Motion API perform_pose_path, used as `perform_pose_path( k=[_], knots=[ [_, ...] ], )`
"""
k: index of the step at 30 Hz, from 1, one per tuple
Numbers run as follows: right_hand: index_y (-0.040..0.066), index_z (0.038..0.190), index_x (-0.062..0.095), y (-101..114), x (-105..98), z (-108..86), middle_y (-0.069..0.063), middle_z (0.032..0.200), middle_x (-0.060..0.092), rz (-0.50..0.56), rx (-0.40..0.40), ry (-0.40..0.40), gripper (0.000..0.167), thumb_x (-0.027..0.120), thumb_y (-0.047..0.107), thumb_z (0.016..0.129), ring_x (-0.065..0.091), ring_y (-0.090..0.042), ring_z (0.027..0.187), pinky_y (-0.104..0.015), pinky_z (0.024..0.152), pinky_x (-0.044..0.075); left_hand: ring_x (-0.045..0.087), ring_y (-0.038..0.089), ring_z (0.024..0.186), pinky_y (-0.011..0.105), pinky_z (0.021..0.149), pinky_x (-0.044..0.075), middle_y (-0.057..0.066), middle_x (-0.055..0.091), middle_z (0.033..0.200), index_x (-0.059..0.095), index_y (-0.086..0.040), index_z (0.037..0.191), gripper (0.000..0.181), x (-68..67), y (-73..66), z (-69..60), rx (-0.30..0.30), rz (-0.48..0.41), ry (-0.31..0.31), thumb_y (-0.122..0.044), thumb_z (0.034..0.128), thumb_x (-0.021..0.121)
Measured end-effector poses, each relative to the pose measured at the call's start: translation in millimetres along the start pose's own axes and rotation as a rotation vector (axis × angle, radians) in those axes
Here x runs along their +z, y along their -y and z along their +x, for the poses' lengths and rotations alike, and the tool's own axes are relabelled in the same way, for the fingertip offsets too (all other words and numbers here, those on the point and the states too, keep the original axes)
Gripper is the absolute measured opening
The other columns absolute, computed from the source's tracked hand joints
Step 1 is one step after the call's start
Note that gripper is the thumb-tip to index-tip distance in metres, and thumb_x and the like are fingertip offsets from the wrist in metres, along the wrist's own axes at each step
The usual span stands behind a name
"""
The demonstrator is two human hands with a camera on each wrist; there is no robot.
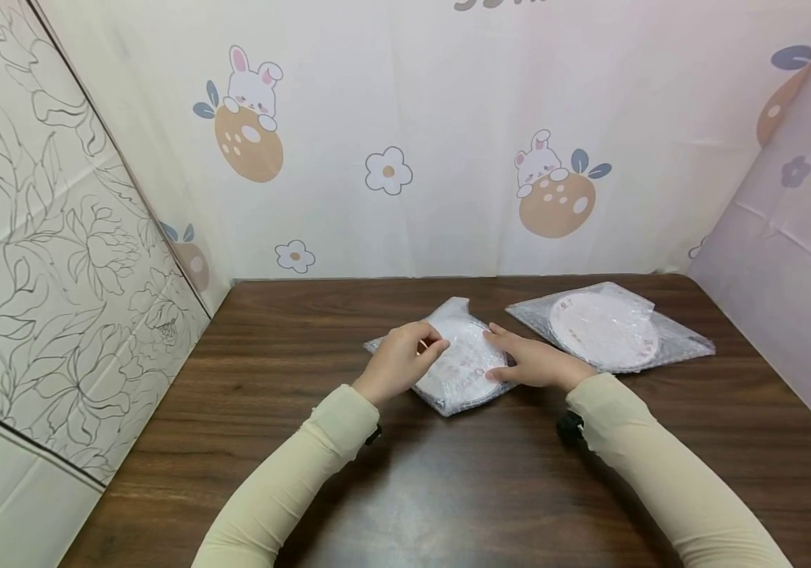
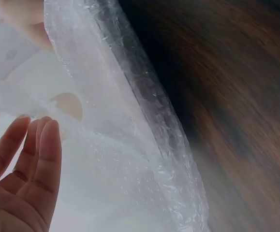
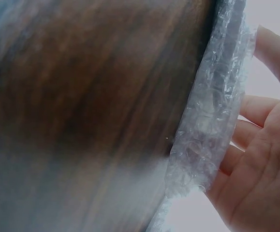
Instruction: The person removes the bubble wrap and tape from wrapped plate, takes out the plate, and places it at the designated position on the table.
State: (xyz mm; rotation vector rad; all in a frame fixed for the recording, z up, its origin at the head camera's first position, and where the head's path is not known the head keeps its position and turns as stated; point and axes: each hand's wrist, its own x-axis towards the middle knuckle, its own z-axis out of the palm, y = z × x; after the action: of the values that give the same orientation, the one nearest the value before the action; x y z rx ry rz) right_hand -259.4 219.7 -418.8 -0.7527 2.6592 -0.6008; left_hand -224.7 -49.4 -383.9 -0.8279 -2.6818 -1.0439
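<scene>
A round white plate (image 1: 458, 363) lies in bubble wrap (image 2: 144, 96) on the brown table. Over its left part is the left hand (image 1: 398, 359), its thumb and forefinger bent together at the wrap. In the left wrist view, the fingertips of the left hand (image 2: 28, 169) are at a thin clear flap of wrap, which they pinch. The right hand (image 1: 533, 361) rests on the plate's right edge with fingers spread. The right wrist view has the wrapped rim (image 3: 207, 116) against the thumb and fingers of the right hand (image 3: 260, 164), the fingertips hidden behind the wrap.
A second round white plate (image 1: 604, 330) in bubble wrap lies at the table's back right, beyond the right hand. Behind the brown table (image 1: 292, 331) hangs a printed cloth (image 1: 448, 221). Patterned panels (image 1: 57, 260) stand at the left, and more cloth hangs at the right.
</scene>
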Motion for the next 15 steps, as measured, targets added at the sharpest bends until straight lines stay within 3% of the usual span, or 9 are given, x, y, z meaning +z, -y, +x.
perform_pose_path(
  k=[4,9,15],
  knots=[
    [0.000,0.155,0.022,-1,0,0.2,-0.025,0.163,0.009,0.007,0.004,0.003,0.087,0.062,0.047,0.093,0.018,-0.044,0.148,-0.060,0.116,0.024,0.062,0.011,0.081,0.022,0.070,0.051,0.000,0.071,0.100,0.074,-0.010,0.102,0.024,0.4,1.5,-2.4,0.022,0.033,0.001,-0.026,0.1004,0.056],
    [0.000,0.154,0.022,-1,0,-0.1,-0.024,0.162,0.010,0.003,0.007,-0.003,0.086,0.062,0.046,0.093,0.018,-0.044,0.148,-0.060,0.116,0.024,0.061,0.012,0.082,0.023,0.071,0.050,0.004,0.071,0.111,0.072,-0.007,0.113,0.027,-0.5,6.0,-3.9,0.000,0.045,0.029,-0.012,0.0972,0.051],
    [-0.001,0.154,0.023,-1,1,0.0,-0.025,0.162,0.011,-0.002,-0.003,-0.006,0.086,0.062,0.046,0.093,0.019,-0.044,0.147,-0.060,0.116,0.024,0.067,0.019,0.094,0.024,0.074,0.054,0.005,0.067,0.119,0.069,-0.006,0.119,0.026,-2.1,12.2,-5.3,-0.019,0.080,0.054,-0.010,0.0954,0.057]
  ],
)
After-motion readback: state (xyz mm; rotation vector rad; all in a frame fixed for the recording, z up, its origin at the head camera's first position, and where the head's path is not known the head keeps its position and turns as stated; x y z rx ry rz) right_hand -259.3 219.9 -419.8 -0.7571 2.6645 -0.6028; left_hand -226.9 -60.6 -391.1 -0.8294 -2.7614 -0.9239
